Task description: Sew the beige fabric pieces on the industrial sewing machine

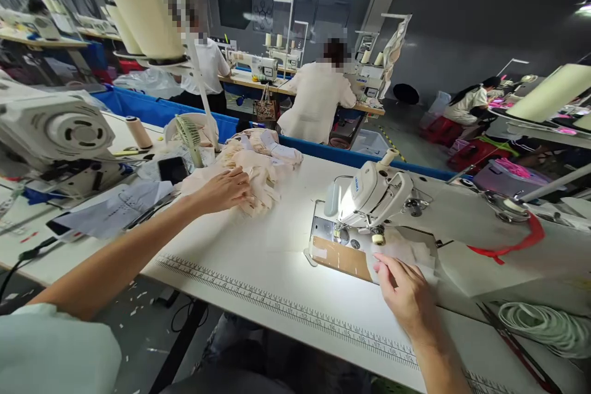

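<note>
Far left: a second sewing machine [55,135], white, seen from its motor end, standing on the white worktable [258,258]. Near it, loose paper sheets [115,209], a dark phone [172,169], a cream thread spool [138,132] lying on the table, and a small green desk fan [189,132] facing the near side. Left of centre: the left hand [226,189], arm stretched across the table, palm down with fingers curled into the near edge of a pile of pale peach fabric pieces [258,166]; the hand grips the cloth loosely, though how much it has taken up cannot be told. The pile sits toward the far side of the table, well left of the needle. Near edge: a printed measuring scale [277,305] running along the tabletop. Right of centre: a white sewing machine [369,194], its lamp lighting the bed; a brown taped patch [341,257] lies on the bed just in front of the needle area. The right hand [404,295] lies flat, fingers spread and unclenched, fingertips pressing a small white fabric piece [406,252] set just right of the needle plate; it holds nothing closed in its fingers. Right: a red ribbon [512,246] trailing over the table and a coil of pale green cord [549,326] at the near right edge. Far background: other people seated at further sewing stations beyond a blue bin [152,111].
</note>
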`<state>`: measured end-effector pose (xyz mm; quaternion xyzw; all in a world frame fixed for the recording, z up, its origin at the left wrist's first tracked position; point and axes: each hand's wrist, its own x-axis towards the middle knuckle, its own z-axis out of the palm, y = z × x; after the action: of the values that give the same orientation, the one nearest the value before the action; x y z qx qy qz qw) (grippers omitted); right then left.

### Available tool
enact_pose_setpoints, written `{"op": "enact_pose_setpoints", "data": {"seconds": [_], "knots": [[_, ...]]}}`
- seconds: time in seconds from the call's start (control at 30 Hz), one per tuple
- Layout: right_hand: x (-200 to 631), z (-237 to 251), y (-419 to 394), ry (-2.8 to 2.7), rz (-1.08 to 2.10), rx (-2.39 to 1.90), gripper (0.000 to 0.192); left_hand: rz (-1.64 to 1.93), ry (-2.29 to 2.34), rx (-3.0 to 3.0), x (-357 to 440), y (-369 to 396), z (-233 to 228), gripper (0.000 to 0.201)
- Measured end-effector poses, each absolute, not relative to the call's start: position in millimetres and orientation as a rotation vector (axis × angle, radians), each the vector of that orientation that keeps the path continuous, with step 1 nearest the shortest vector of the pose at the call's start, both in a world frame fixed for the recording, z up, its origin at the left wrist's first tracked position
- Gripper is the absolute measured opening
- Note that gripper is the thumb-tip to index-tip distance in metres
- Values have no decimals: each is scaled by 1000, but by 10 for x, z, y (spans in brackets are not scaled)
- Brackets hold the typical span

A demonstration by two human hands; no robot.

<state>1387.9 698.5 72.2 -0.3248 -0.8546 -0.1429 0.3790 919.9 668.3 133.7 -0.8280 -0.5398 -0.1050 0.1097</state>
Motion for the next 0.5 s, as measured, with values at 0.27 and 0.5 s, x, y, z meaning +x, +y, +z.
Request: {"op": "enact_pose_setpoints", "data": {"seconds": [0.27,0.5], "knots": [[13498,921,6644,-2509,24,-679,28,-1030,-1624,-2820,9634,6530,1466,20],[13319,900,6637,-2731,-127,-844,31,-883,-1965,-3260,10585,6721,1349,27]]}}
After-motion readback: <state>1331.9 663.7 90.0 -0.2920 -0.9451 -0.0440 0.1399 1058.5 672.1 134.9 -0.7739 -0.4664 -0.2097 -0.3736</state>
